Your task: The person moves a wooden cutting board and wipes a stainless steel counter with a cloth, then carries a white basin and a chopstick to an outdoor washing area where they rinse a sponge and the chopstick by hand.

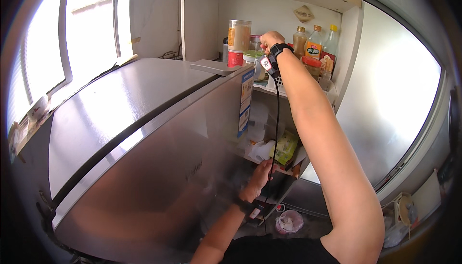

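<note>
My right hand (271, 41) is raised to the upper shelf, its fingers curled beside a jar with a pink lid (255, 39); whether it grips anything is hidden. Near it stand a glass jar with a green lid (253, 55), a tall clear canister of pale powder (239, 36) and a jar with a red lid (311, 62). Lower down, my left hand (263, 173) is by the edge of a lower shelf, close to a green plastic packet (285, 147), its fingers partly bent and nothing plainly held. A black cable hangs from my right wrist past my left hand.
A Haier refrigerator (155, 177) fills the left and centre, its top near the window. Sauce bottles (314, 43) stand at the right of the upper shelf. A lined pink bin (289, 222) is on the floor. A frosted door panel (393, 83) is at the right.
</note>
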### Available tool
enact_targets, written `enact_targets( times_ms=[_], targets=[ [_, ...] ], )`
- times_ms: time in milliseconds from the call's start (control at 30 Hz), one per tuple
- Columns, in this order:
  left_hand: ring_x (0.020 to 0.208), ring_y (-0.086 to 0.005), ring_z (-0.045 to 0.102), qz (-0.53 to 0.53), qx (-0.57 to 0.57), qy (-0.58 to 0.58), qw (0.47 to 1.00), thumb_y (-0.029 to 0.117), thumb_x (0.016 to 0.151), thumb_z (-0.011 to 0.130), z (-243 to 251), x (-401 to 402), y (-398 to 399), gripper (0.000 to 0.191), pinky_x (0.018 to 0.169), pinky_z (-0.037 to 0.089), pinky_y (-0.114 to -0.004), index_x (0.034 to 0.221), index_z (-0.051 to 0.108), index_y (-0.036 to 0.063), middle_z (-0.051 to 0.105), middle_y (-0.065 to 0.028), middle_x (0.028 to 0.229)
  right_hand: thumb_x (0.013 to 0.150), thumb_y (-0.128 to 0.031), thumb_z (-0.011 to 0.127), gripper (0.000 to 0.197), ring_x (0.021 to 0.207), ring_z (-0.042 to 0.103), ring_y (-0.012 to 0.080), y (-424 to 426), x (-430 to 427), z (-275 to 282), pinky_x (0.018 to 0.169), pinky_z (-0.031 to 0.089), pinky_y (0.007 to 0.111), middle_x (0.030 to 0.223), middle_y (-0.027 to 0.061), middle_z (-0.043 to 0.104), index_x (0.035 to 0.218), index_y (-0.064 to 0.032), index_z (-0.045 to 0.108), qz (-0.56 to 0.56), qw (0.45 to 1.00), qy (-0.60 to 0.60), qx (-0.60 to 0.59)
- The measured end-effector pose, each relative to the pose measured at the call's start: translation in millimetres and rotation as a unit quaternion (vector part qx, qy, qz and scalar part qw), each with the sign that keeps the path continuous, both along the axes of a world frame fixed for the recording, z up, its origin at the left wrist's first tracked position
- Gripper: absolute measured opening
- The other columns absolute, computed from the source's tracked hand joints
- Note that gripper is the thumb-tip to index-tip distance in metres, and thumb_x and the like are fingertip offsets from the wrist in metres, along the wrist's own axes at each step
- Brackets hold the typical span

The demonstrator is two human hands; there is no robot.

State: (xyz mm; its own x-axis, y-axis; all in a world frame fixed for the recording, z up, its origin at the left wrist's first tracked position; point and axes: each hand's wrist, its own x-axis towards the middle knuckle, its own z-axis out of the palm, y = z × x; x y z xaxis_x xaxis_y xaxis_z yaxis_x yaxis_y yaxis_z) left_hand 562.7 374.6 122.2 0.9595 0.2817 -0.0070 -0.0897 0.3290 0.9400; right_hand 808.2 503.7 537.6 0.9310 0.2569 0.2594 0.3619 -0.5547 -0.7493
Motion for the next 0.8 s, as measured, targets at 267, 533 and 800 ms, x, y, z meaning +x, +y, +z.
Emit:
enact_targets(
  times_ms=[267,533,800],
  targets=[
    [0.102,-0.0093,0.056,-0.03,-0.014,-0.014,0.999,0.052,0.1,0.047,-8,16,-4,0.047,0.083,0.046,-0.03,0.126,0.057,0.0152,0.063,0.0025,0.115,0.083,-0.017,0.062,0.019,0.058,0.06,0.0171,30,100,-13,0.056,0.047,0.035,0.065,0.0061,0.063,0.066,-0.0087,0.064,0.074,0.986,-0.05,-0.139],
    [0.099,-0.0087,0.058,-0.002,0.004,-0.006,1.0,0.053,0.1,0.047,-14,23,-9,0.047,0.079,0.045,-0.026,0.127,0.055,0.0145,0.063,0.0029,0.113,0.08,-0.02,0.06,0.026,0.054,0.062,0.0188,29,87,-11,0.061,0.047,0.041,0.057,0.0026,0.064,0.055,-0.014,0.064,0.089,0.967,-0.072,-0.229],
    [0.102,-0.0117,0.058,-0.01,-0.008,0.025,1.0,0.048,0.1,0.049,-2,3,-8,0.049,0.081,0.047,-0.029,0.133,0.051,0.0121,0.062,-0.0003,0.117,0.073,-0.015,0.059,0.016,0.058,0.066,0.0222,-18,-12,-6,0.059,0.05,0.038,0.062,0.0081,0.067,0.061,-0.0094,0.068,0.089,0.932,-0.205,-0.286]
  ],
)
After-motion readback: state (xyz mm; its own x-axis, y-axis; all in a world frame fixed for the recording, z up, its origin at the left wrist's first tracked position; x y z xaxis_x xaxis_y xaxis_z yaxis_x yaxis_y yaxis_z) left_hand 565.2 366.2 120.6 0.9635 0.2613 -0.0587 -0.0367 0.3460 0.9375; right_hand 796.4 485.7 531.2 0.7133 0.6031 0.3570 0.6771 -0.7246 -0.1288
